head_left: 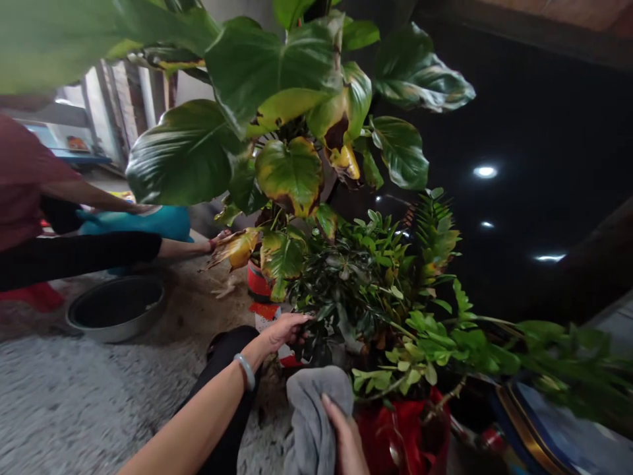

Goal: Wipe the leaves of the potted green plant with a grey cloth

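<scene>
My right hand point(345, 432) grips a bunched grey cloth point(316, 406), thumb on top, at the bottom middle of the head view. My left hand point(287, 331), with a pale bangle on its wrist, reaches forward to a potted plant with small dark leaves point(341, 277). Its fingers are closed at the plant's lower left edge and seem to pinch a leaf; the fingertips are partly hidden. Above stands a tall plant with broad green leaves point(277, 66), several of them yellowed and brown at the edges. Its red pot point(259, 282) shows beneath.
A red bag-like container point(403, 435) stands right of the cloth, under trailing green stems point(445, 343). At left, another person point(30, 178) sits with a hand near the yellowed leaves. A grey basin point(116, 333) rests on the rough floor. A dark glossy surface point(534, 185) rises at right.
</scene>
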The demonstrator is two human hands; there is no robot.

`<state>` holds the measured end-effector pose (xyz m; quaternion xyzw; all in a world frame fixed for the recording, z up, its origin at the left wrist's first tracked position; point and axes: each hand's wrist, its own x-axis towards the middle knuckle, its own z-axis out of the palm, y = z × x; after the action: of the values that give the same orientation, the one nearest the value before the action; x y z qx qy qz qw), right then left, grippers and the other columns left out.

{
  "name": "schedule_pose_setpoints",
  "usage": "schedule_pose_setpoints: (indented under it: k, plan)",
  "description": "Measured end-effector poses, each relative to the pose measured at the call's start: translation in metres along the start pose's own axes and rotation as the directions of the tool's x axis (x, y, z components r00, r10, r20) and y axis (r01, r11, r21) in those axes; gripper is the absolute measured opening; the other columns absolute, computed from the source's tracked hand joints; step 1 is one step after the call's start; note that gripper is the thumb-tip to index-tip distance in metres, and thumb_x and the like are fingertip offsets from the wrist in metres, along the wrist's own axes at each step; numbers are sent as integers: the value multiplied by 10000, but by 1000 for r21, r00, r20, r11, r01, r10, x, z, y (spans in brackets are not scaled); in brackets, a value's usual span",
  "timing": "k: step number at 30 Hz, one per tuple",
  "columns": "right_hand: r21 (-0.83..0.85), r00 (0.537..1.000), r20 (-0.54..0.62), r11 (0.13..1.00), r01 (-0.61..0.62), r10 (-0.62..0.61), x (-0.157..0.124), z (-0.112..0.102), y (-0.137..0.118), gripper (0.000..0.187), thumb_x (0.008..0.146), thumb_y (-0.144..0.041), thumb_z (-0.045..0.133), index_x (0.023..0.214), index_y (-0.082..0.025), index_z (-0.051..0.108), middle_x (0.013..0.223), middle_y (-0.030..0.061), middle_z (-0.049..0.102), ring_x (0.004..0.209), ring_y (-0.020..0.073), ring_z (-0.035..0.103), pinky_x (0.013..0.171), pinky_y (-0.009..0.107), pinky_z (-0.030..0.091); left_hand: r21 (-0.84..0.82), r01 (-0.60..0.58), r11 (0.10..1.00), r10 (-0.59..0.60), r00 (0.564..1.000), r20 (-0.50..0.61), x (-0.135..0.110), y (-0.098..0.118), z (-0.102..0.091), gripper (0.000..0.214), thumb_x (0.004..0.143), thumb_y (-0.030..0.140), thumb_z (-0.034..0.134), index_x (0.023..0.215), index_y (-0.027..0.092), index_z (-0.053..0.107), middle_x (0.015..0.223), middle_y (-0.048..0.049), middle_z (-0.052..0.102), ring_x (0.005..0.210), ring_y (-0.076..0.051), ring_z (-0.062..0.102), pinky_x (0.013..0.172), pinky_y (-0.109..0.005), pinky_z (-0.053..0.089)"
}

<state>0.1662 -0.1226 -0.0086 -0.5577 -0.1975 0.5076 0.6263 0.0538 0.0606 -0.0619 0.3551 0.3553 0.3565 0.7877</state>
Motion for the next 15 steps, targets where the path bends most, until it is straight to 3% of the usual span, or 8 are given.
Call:
schedule_pose_setpoints:
  k: [2,5,7,9,11,15]
  plan:
    - [1,990,-133,998,58,-57,-8,-8,-23,236,567,-350,778,742,-198,733,798,41,753,832,232,687,717,299,547,9,3,1000,-3,1000,8,-2,3,0,445,465,402,810,811,138,713,600,4,617,610,-170,589,538,-271,421]
    - [8,925,-322,976,216,-202,3,-9,-75,395,587,-355,766,949,-213,702,879,17,748,868,215,674,708,292,548,25,5,1000,-5,1000,16,-6,6,0,464,458,408,817,823,140,716,652,-7,649,606,-159,585,535,-267,422]
    - [72,908,-345,958,278,-238,20,-4,-91,497,573,-357,757,1042,-220,662,895,6,740,869,201,665,729,304,547,39,8,999,-9,1000,15,-9,7,-1,456,455,420,819,797,138,712,651,-9,652,597,-156,583,536,-268,423]
    - [176,961,-224,964,201,-160,34,1,-79,488,557,-417,738,1000,-223,669,865,13,736,832,209,668,739,349,551,51,6,999,-7,1000,12,-10,7,-2,449,448,427,819,768,136,701,647,-9,650,594,-157,583,541,-271,426]
    - [210,996,-87,977,22,-3,36,5,-44,427,530,-490,731,871,-235,696,847,29,737,813,235,674,725,386,556,61,0,998,-1,1000,6,-11,6,-3,439,456,437,812,749,132,690,642,-9,641,589,-156,583,541,-271,425]
    - [176,979,-74,969,-175,191,6,13,21,360,459,-453,778,735,-234,704,879,66,742,937,293,662,740,388,553,81,-3,997,4,1000,-11,-11,5,-5,438,479,459,798,740,127,682,573,9,593,579,-157,582,552,-274,431]
